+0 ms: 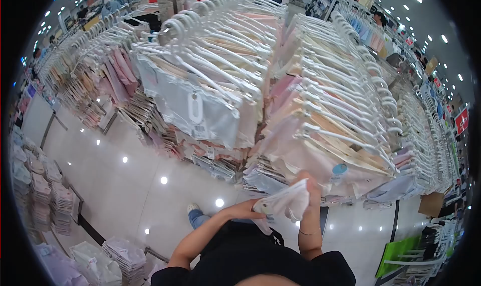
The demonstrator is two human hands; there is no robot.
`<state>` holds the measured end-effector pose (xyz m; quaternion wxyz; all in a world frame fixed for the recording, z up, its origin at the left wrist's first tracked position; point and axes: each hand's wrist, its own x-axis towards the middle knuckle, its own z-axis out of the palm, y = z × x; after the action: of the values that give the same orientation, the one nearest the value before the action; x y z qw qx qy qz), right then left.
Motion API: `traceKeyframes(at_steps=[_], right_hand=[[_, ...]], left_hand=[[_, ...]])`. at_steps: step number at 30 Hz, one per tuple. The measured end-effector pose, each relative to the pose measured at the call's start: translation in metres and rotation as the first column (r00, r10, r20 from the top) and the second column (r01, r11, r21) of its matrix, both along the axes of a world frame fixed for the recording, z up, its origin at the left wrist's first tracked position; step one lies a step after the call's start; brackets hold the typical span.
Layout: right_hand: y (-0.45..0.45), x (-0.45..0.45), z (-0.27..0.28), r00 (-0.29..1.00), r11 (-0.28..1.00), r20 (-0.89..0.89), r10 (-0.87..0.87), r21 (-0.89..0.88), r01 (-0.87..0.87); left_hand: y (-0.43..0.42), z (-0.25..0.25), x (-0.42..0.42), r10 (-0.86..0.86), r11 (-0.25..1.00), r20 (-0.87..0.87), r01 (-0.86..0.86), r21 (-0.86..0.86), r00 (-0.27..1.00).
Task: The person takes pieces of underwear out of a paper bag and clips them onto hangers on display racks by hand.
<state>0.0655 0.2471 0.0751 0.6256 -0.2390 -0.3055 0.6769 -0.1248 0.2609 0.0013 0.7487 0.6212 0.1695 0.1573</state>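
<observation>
A pale pink folded garment [290, 200] is held in front of my body, low in the view. My left hand [245, 209] grips its left edge, with the fingers partly behind the cloth. My right hand [311, 190] is wrapped round its right side. Just beyond my hands hangs a row of pale garments [325, 158] on white hangers, the front one with a round blue sticker [339, 171]. Left of that row, a light blue-grey garment [175, 98] with a white tag [195, 108] hangs at the front of another row.
More hanging racks stand at the far left [120, 73] and right [421, 135]. Stacks of folded garments [60, 201] lie at the lower left. A green panel [398, 256] stands at the lower right. People are visible in the distance, one at the upper right [379, 18].
</observation>
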Motion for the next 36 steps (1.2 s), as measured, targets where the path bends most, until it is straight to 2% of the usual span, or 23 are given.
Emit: traceKeyframes(at_steps=[3,4,7,8,10,13,14,16,17,19,22,26,29,30,33,36], right_hand=[[-0.001,-0.006,-0.007,0.956,0.996,-0.284,-0.074,0.029,0.086],[-0.002,-0.007,-0.008,0.928,0.993,-0.36,-0.101,0.026,0.118],[0.002,-0.017,-0.007,0.928,0.978,-0.348,-0.135,0.101,0.181],[0.007,-0.017,-0.01,0.979,0.967,-0.136,-0.152,0.184,0.176],[0.015,-0.031,-0.017,0.98,0.971,-0.028,-0.195,0.135,0.197],[0.027,-0.067,-0.024,0.972,0.972,0.048,-0.23,0.054,0.227],[0.031,-0.081,-0.024,0.97,0.971,0.06,-0.238,0.026,0.236],[0.039,-0.11,-0.02,0.989,0.989,-0.015,-0.146,0.017,0.146],[0.043,-0.125,-0.019,0.994,0.995,-0.051,-0.101,0.015,0.102],[0.05,-0.156,-0.02,0.991,0.99,0.007,-0.137,-0.025,0.137],[0.061,-0.2,-0.013,0.991,0.99,-0.01,-0.133,-0.057,0.133],[0.065,-0.239,-0.011,0.98,0.999,-0.198,-0.034,0.014,0.038],[0.063,-0.272,0.01,0.943,0.939,-0.188,-0.275,-0.262,0.222],[0.065,-0.277,0.011,0.94,0.925,-0.164,-0.299,-0.289,0.244],[0.077,-0.291,0.029,0.953,0.892,-0.156,-0.259,-0.416,0.174],[0.085,-0.292,0.023,0.956,0.933,-0.241,-0.17,-0.352,0.077]], left_hand=[[0.015,-0.008,-0.028,-0.104,0.993,-0.166,0.095,-0.063,0.981],[0.018,0.0,-0.044,-0.027,0.997,-0.17,0.038,0.061,0.985],[0.027,-0.014,-0.099,0.056,0.997,-0.21,-0.043,0.065,0.976],[0.03,-0.01,-0.118,0.115,0.993,-0.233,-0.103,0.063,0.966],[0.034,0.007,-0.158,0.23,0.973,-0.281,-0.22,0.065,0.932],[0.038,0.02,-0.213,0.439,0.898,-0.158,-0.43,0.092,0.884],[0.039,0.025,-0.227,0.52,0.852,-0.154,-0.523,0.02,0.84],[0.04,0.031,-0.251,0.663,0.72,-0.162,-0.682,-0.128,0.731],[0.043,0.03,-0.261,0.701,0.67,-0.154,-0.717,-0.194,0.697],[0.05,0.027,-0.277,0.771,0.554,-0.144,-0.765,-0.328,0.62],[0.059,0.024,-0.298,0.902,0.293,-0.149,-0.829,-0.477,0.404],[0.066,0.024,-0.337,0.908,0.293,-0.135,-0.831,-0.473,0.397],[0.073,0.041,-0.359,0.9,0.311,-0.16,-0.853,-0.419,0.407],[0.078,0.044,-0.367,0.892,0.334,-0.156,-0.852,-0.403,0.424],[0.089,0.058,-0.38,0.888,0.371,-0.12,-0.847,-0.381,0.443],[0.1,0.064,-0.387,0.897,0.394,-0.034,-0.832,-0.39,0.441]])
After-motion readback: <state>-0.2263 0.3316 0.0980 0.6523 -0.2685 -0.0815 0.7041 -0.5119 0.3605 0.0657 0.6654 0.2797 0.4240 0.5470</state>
